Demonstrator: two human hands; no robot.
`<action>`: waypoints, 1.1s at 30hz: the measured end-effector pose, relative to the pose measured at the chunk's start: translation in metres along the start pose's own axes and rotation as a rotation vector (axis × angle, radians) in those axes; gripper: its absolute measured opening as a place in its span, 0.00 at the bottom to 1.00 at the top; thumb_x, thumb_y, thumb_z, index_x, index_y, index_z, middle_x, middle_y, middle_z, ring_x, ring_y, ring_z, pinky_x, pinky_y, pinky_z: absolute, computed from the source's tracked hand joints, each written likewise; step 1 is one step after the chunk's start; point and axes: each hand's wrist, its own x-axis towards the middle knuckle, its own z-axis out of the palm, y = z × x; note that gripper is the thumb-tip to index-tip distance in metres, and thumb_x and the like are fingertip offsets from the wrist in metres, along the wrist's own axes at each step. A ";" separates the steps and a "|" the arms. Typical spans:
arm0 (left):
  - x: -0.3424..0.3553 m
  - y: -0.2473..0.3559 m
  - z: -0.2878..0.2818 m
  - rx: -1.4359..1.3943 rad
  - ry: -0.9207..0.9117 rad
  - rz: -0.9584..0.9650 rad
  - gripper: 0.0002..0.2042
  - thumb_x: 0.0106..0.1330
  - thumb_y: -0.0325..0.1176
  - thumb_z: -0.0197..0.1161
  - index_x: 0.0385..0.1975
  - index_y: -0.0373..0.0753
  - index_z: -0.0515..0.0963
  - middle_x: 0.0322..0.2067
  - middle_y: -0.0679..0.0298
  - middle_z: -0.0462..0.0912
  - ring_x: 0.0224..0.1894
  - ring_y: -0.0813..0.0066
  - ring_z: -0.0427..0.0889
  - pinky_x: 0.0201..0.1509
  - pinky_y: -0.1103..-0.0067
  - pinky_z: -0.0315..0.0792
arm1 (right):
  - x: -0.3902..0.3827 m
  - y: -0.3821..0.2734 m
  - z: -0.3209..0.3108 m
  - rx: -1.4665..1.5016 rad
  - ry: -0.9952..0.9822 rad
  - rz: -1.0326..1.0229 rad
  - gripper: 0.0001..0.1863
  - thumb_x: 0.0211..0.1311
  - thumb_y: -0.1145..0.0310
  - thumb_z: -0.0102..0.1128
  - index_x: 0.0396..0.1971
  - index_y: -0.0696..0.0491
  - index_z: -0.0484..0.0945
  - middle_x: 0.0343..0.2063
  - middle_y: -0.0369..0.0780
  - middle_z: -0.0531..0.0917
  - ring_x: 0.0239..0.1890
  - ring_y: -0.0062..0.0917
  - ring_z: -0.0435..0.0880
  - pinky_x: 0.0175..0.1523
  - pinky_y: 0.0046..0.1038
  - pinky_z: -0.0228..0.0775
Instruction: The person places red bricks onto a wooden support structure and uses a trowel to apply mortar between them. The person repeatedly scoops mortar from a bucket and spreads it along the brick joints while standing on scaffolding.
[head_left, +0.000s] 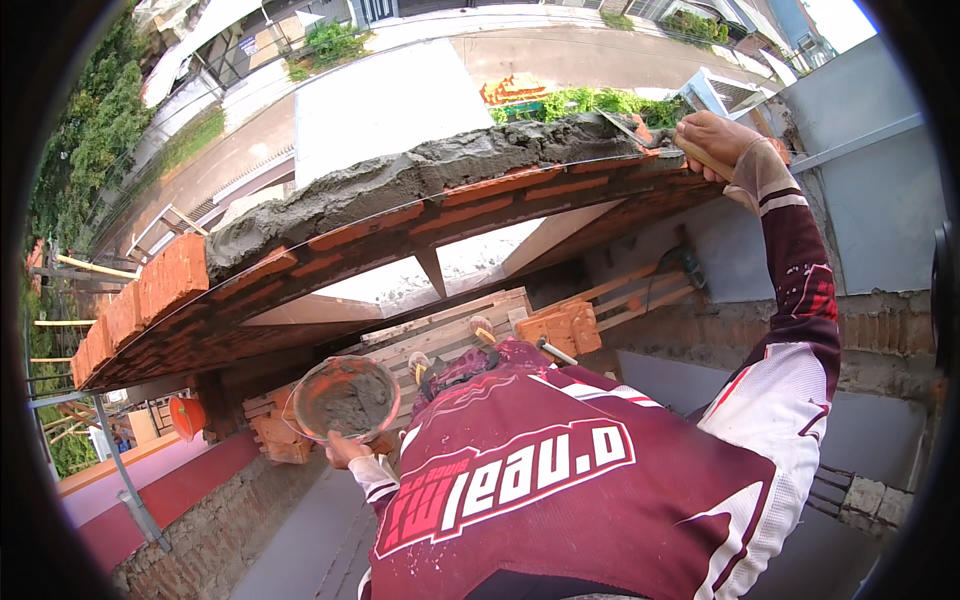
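Note:
My right hand (708, 145) is wrapped round the wooden handle of a trowel (622, 127) at the right end of a brick wall. The trowel's blade rests on or just over the thick grey mortar (440, 165) spread along the wall's top. A thin string runs along the near edge of the brick wall (370, 232). Lower down on the left, my left hand (346, 451) grips the near rim of a round bucket (300, 412) part-filled with wet mortar (350, 398). Several orange bricks (165, 275) stand laid at the wall's left end.
Wooden planks (480, 312) lie below, where my feet stand. Stacked bricks (562, 328) sit to their right, more bricks (280, 438) by the bucket. A green power tool (691, 266) is near the grey wall (860, 150) at right. Beyond the brick wall is a drop to a street.

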 end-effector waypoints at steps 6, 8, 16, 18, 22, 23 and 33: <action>0.006 0.002 0.002 0.010 -0.049 -0.029 0.17 0.49 0.34 0.65 0.30 0.23 0.74 0.31 0.51 0.78 0.31 0.56 0.78 0.32 0.57 0.72 | -0.009 -0.048 0.055 0.066 -0.206 -0.105 0.21 0.79 0.51 0.41 0.39 0.54 0.74 0.23 0.35 0.78 0.16 0.19 0.76 0.23 0.25 0.72; 0.014 -0.002 0.004 -0.014 -0.065 -0.053 0.17 0.49 0.34 0.65 0.30 0.24 0.75 0.31 0.51 0.78 0.31 0.56 0.78 0.32 0.57 0.73 | -0.017 -0.066 0.061 -0.123 -0.071 -0.219 0.21 0.78 0.52 0.42 0.38 0.55 0.75 0.22 0.36 0.78 0.17 0.20 0.77 0.25 0.27 0.72; 0.043 -0.018 0.000 0.038 -0.063 -0.056 0.18 0.50 0.35 0.66 0.32 0.24 0.77 0.34 0.50 0.80 0.32 0.55 0.79 0.33 0.56 0.74 | -0.036 -0.129 0.091 -0.800 0.235 -0.567 0.18 0.75 0.55 0.49 0.40 0.55 0.80 0.33 0.49 0.85 0.39 0.50 0.83 0.44 0.49 0.73; 0.049 -0.020 -0.002 0.032 -0.078 -0.073 0.17 0.50 0.35 0.66 0.32 0.24 0.77 0.35 0.51 0.80 0.34 0.55 0.79 0.35 0.56 0.74 | -0.040 -0.130 0.096 -0.888 0.238 -0.544 0.17 0.71 0.55 0.52 0.38 0.53 0.83 0.32 0.49 0.86 0.40 0.47 0.86 0.46 0.47 0.76; 0.060 -0.024 -0.004 -0.039 -0.091 -0.098 0.16 0.52 0.34 0.68 0.32 0.25 0.77 0.35 0.53 0.80 0.36 0.58 0.79 0.36 0.58 0.74 | -0.048 -0.116 0.085 -0.943 0.280 -0.408 0.16 0.69 0.57 0.55 0.36 0.54 0.84 0.33 0.48 0.87 0.40 0.46 0.86 0.46 0.46 0.76; 0.062 -0.025 -0.003 -0.057 -0.083 -0.091 0.15 0.53 0.34 0.68 0.32 0.25 0.78 0.35 0.53 0.80 0.36 0.59 0.79 0.36 0.58 0.75 | -0.050 -0.112 0.079 -0.948 0.294 -0.403 0.16 0.69 0.57 0.55 0.36 0.54 0.84 0.33 0.48 0.87 0.40 0.46 0.86 0.46 0.46 0.76; 0.026 0.020 0.003 -0.203 -0.232 0.065 0.08 0.54 0.25 0.61 0.32 0.29 0.81 0.29 0.63 0.82 0.29 0.72 0.81 0.32 0.71 0.75 | -0.095 -0.146 0.134 -0.505 0.284 -0.900 0.16 0.65 0.57 0.62 0.41 0.55 0.78 0.34 0.48 0.83 0.39 0.48 0.82 0.43 0.45 0.72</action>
